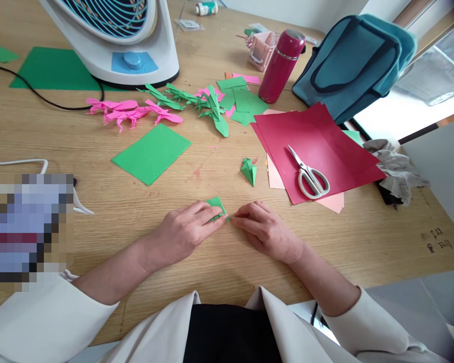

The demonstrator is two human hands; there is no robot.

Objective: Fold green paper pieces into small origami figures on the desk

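A small folded piece of green paper (216, 202) lies on the table, partly covered by my left hand (189, 227). The fingers of that hand press down on it and hold it against the wood. My right hand (267, 229) is closed in a pinch at the paper's right tip, where a tiny green bit shows near the fingertips. Exactly how much of the tip it grips is hidden. Just beyond the right hand sits a small folded green paper piece (248, 171). Farther left lies a stack of green paper sheets (152, 154).
Folded pink figures (126, 113) and green figures (215, 111) lie beyond the sheets. White-handled scissors (308, 174) rest on dark red paper (336, 146) at right. A fan (136, 60), a red flask (282, 65) and a teal bag (351, 65) stand behind.
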